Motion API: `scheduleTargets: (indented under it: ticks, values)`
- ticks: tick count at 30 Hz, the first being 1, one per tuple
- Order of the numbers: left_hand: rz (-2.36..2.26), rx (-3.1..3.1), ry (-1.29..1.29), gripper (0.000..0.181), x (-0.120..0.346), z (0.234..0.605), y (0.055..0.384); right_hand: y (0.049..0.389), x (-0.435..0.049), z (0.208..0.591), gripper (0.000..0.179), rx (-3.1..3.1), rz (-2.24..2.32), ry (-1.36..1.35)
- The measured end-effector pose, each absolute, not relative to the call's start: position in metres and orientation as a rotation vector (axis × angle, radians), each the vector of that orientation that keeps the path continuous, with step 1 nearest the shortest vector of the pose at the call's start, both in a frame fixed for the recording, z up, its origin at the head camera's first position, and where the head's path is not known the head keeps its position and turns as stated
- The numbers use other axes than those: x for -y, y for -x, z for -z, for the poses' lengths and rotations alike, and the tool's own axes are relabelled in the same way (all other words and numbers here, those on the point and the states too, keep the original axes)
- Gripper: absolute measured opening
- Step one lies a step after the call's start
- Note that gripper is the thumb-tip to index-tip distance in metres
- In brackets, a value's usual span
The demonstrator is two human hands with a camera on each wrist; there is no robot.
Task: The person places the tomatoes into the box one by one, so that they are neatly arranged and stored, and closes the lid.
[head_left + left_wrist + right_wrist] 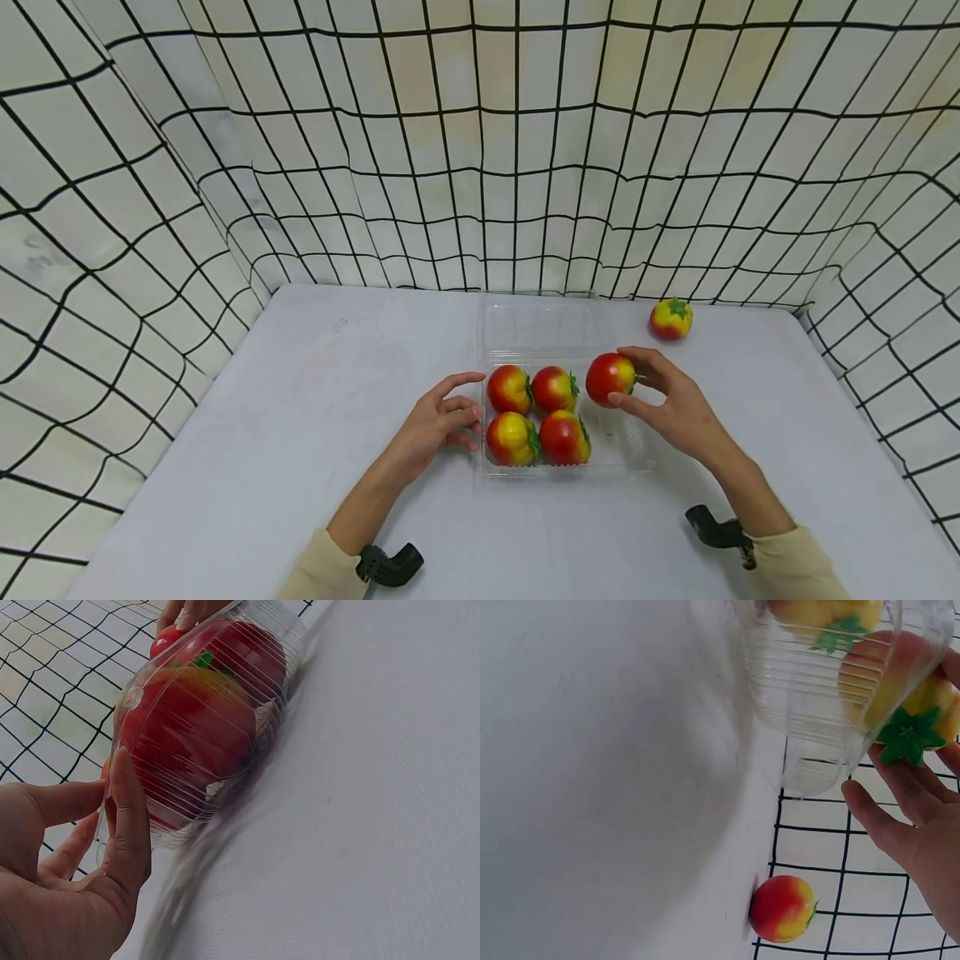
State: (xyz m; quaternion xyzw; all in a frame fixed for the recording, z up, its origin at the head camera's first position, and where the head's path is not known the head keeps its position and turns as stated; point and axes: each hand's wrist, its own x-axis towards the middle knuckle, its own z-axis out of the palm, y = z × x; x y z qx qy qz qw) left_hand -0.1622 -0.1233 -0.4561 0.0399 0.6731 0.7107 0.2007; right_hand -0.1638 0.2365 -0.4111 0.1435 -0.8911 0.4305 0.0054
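Note:
A clear plastic clamshell box (622, 454) lies with its lid (547, 329) folded back. In its left and middle parts sit several red-and-yellow fruits (510, 388) with green leafy tops. My right hand (678, 412) grips another such fruit (610, 380) between thumb and fingers, over the right end of the box. Its green star-shaped top (909, 735) faces the palm in the right wrist view. At the box's left side, my left hand (435, 425) has loosely bent fingers, and its fingertips (126, 769) are right at the plastic wall.
One more red-and-yellow fruit (671, 319) rests at the back right of the white table (360, 350). Black netting (480, 175) over pale walls encloses the table's back and sides. Black wrist mounts (390, 567) stick out from both sleeves.

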Motion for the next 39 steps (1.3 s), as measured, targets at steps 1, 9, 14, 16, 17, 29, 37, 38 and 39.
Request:
scheduleTargets:
  ticks: [1,9,14,16,17,29,37,38,39]
  values:
    - [-1.986,-1.880,-0.112,0.055,0.123,0.456,0.162,0.164,-0.236,0.412,0.067,2.787,-1.347,-0.456]
    - [-1.977,-1.888,-0.108,0.055,0.123,0.457,0.162,0.167,-0.233,0.419,0.065,2.779,-1.345,-0.521]
    - [-1.978,-1.887,-0.107,0.055,0.123,0.457,0.162,0.168,-0.232,0.422,0.066,2.784,-1.314,-0.536]
    - [-1.978,-1.886,-0.108,0.055,0.123,0.457,0.162,0.168,-0.231,0.422,0.066,2.786,-1.300,-0.534]
    - [-1.979,-1.886,-0.108,0.055,0.123,0.457,0.162,0.169,-0.231,0.422,0.066,2.785,-1.297,-0.534]
    - [-1.978,-1.888,-0.113,0.055,0.123,0.455,0.162,0.171,-0.227,0.427,0.062,2.780,-1.250,-0.579]
    - [-1.978,-1.889,-0.111,0.055,0.123,0.456,0.161,0.174,-0.226,0.431,0.062,2.789,-1.184,-0.602]
    - [-1.978,-1.888,-0.111,0.055,0.123,0.456,0.161,0.174,-0.226,0.431,0.063,2.794,-1.178,-0.598]
    - [-1.978,-1.886,-0.112,0.055,0.123,0.455,0.161,0.174,-0.226,0.431,0.063,2.800,-1.172,-0.595]
